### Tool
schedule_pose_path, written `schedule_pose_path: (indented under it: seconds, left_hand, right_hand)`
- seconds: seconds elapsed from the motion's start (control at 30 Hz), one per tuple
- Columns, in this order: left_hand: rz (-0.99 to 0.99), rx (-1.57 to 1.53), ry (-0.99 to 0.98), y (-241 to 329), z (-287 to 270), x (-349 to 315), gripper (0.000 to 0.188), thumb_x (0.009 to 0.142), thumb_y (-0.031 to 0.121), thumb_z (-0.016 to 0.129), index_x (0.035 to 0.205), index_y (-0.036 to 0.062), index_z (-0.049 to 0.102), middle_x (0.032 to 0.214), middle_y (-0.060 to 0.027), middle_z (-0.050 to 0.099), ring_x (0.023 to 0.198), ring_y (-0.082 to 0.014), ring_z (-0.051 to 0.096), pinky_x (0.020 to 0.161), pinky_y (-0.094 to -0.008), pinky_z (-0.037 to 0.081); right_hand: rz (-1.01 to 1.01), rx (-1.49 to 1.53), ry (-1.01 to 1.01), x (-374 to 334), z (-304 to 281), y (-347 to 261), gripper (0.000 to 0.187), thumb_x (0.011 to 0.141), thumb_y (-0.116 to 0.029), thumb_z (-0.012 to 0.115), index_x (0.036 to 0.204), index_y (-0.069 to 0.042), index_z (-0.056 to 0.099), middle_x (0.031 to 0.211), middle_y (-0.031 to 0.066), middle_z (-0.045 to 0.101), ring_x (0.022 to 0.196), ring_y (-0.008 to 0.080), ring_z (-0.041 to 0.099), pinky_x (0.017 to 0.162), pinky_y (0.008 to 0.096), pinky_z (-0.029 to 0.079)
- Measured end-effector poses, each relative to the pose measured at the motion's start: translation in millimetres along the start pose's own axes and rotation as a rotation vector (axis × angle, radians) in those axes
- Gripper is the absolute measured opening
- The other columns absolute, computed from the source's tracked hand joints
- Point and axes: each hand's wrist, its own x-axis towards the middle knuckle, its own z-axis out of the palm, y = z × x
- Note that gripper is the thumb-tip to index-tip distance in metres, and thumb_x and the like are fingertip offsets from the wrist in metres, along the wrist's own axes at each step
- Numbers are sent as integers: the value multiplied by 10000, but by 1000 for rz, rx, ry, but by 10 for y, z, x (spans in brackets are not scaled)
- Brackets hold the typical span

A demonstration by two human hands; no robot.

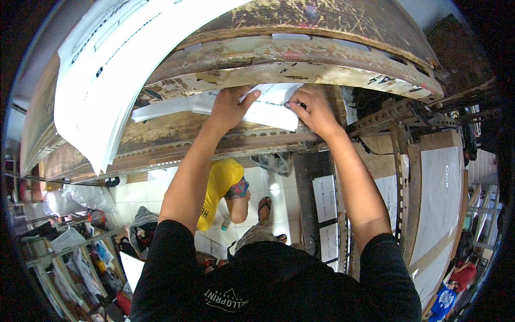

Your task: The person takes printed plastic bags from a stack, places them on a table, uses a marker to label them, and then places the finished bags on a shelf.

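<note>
Sheets of white printed paper [272, 114] lie between the two hands on the lower shelf [179, 127], beneath the scuffed front edge of the upper shelf [252, 76]. Right hand [315, 110]: the fingers are narrow, thumb and forefinger closing on the right margin of the sheets. Left hand [230, 109]: the thumb lies against the paper at its left side, but the other fingers are partly hidden, so how firmly they hold cannot be told.

Likely faults: a sideways pull by one hand alone could skew the sheets or fan them apart; drawing them upward could crease the far part against the shelf edge; the loose near corner could snag on the perforated metal rail [225, 146]. A bumped forearm might also drag down the overhanging stack of larger printed sheets [102, 91] at upper left, which appears unweighted at its near end.

Orientation: the near corner of the held sheets points toward the wearer and slightly right. Their visible part runs mainly left to right, along the shelf; the far end is hidden, so the true long axis remains uncertain.
</note>
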Motion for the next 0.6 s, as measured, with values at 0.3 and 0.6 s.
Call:
schedule_pose_path:
  seconds: [0.3, 0.6]
  left_hand:
    - [75, 88, 34, -140, 83, 13, 586, 916, 544, 622, 1183, 28, 702, 1226, -254, 659, 1162, -441, 598, 1028, -478, 445]
    - [74, 78, 62, -287, 177, 34, 555, 979, 509, 530, 1167, 19, 707, 1152, -257, 685, 1131, -450, 614, 1010, -473, 453]
  right_hand:
    - [268, 133, 147, 232, 51, 72, 413, 948, -335, 655, 1177, 9, 657, 1174, 250, 658, 1112, 394, 614, 979, 456, 444]
    - [57, -50, -35, -155, -94, -155, 329, 790, -404, 782, 1005, -165, 714, 1064, 63, 682, 1027, 297, 622, 1011, 460, 383]
